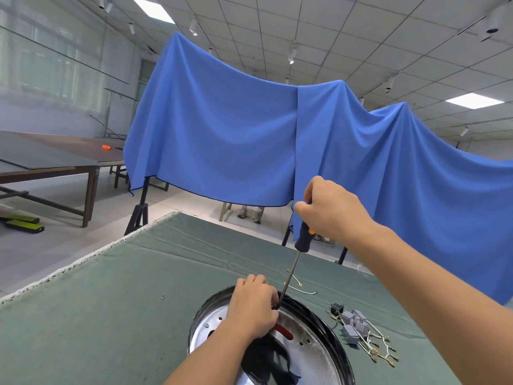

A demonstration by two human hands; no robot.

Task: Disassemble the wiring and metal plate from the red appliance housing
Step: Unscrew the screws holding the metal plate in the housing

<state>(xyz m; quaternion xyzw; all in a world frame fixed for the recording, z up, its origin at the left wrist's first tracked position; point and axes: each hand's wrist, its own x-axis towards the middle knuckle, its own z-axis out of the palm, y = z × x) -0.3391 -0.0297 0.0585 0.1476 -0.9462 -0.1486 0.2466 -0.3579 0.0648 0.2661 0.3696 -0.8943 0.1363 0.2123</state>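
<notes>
The appliance housing (277, 343) is lying near the front edge of the bench (111, 315), its round opening facing up. A glossy dark rim is encircling a shiny metal plate (311, 354) pierced with small holes; a strip of red (284, 332) is showing through a slot in the plate, and a dark irregular opening is occupying the plate's middle. No brand, label or writing is readable on it.

The left hand (254, 307) is resting inside the rim with fingers curled, pinching something small at the plate's far edge; what it is gripping cannot be told. The right hand (333, 209) is raised above, fingers wrapped round the dark, orange-accented handle of a screwdriver (301, 245), whose thin shaft is slanting down to meet the plate just beside the left fingertips.

To the right of the housing, removed wiring (366, 337) is lying on the bench: grey connector blocks, a small black part and white leads ending in brass terminals. A loose wire (302, 290) is lying just beyond the rim, and a small screw (163, 295) is lying well to the left. The bench is wearing a green cloth. Behind it, a blue drape (236, 129) is hanging over stands.
</notes>
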